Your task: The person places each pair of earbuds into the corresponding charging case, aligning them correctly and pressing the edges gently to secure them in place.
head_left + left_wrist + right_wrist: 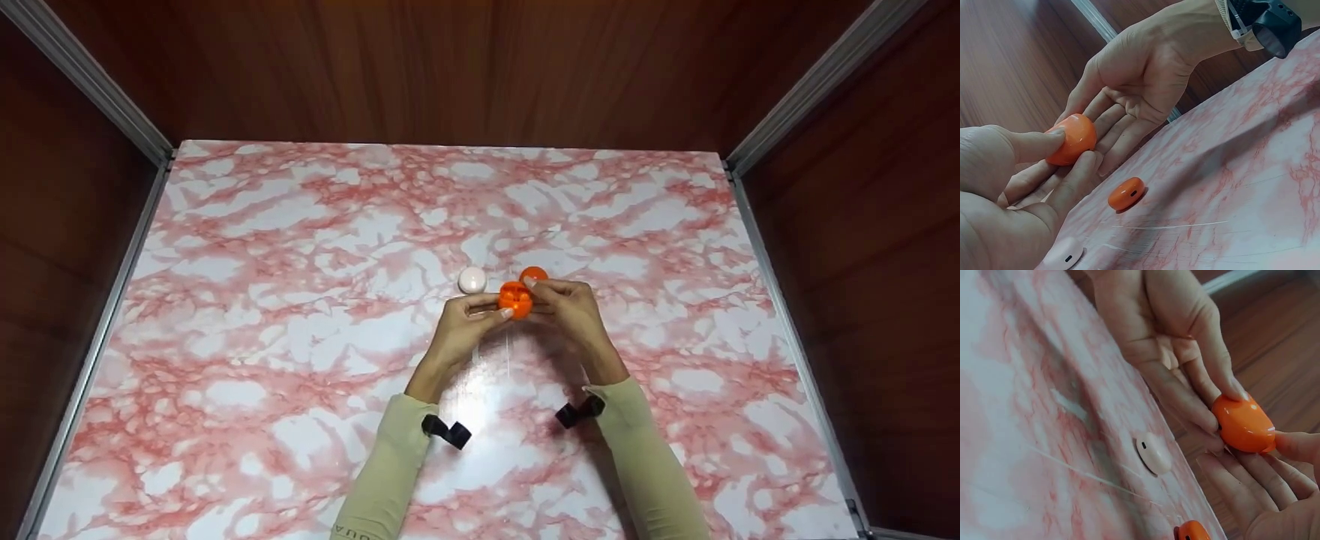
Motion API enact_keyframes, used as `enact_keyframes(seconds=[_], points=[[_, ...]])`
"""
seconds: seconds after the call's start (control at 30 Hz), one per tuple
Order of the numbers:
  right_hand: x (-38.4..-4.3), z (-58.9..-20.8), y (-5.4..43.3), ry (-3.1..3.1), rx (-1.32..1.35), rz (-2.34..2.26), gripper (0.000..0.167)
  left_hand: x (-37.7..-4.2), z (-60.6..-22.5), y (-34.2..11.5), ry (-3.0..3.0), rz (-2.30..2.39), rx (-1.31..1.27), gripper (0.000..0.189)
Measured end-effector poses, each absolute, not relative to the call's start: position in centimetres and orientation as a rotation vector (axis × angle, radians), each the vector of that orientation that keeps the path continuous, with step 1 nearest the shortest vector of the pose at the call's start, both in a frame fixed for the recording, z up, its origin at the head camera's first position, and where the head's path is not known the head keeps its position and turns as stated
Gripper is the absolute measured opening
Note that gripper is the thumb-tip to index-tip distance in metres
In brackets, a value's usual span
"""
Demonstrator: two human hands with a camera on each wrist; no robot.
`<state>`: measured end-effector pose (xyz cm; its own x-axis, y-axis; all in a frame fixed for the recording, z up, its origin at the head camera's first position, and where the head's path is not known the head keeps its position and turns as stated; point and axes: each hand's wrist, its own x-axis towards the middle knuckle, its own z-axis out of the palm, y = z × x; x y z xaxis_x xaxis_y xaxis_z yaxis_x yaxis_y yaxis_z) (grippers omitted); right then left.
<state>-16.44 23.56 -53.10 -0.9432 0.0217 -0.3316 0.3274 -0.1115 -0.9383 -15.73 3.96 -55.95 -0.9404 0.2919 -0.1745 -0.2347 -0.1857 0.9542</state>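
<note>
Both hands hold an orange earbud case (516, 300) above the table, its inside with moulded hollows facing up in the head view. My left hand (466, 324) pinches it between thumb and fingers at its left side. From the other side my right hand (576, 311) holds it too, thumb at its upper edge and fingers beneath. In the right wrist view the case (1244, 424) shows its smooth, glossy outer shell. Just behind the hands a second orange case (534, 274) lies on the table, partly overlapped by the right fingertips in the head view.
A pale pinkish-white case (472, 280) of similar shape lies left of the second orange one. The table (300, 375) has a red and white marbled top with wooden panels (450, 75) around it. Black cameras (448, 431) are strapped to both sleeved wrists.
</note>
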Motion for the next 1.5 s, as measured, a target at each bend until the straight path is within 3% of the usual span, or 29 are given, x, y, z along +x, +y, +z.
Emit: enact_keyframes(seconds=[0.57,0.93,1.5], points=[[-16.33,-53.17,23.82,1.689,0.288,-2.334,0.023,-15.69,-55.75,4.01,1.712,2.217,0.094,0.032],[-15.95,-53.25,24.10,1.761,0.254,-2.323,0.047,-15.73,-55.97,4.24,1.670,2.242,0.049,0.031],[-15.66,-53.55,23.66,1.816,0.239,-2.312,0.039,-15.60,-55.89,4.09,1.464,2.323,-0.035,0.036]])
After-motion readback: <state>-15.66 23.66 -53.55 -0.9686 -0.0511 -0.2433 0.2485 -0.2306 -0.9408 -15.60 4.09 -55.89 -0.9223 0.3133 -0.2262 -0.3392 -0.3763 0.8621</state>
